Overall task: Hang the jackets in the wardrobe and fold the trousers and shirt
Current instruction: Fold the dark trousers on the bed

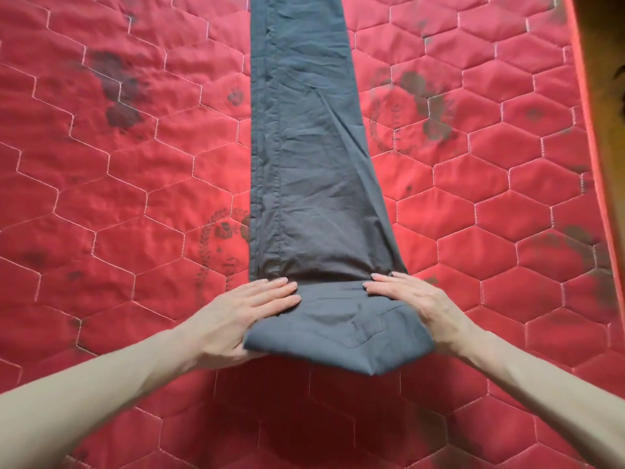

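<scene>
Left hand [252,308] and right hand [411,301] flat, fingers spread, gripping nothing, pressing the folded near end of the long grey cotton trousers [304,157]. Trousers stretched lengthwise across the red hexagon-quilted mattress [135,164]. Risk: uneven pressure skewing the fold, or thick cloth springing open once released.

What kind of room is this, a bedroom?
Probably a bedroom: the grey trousers lie on a red quilted mattress, pressed flat by the left hand and right hand. No other furniture shows.
</scene>
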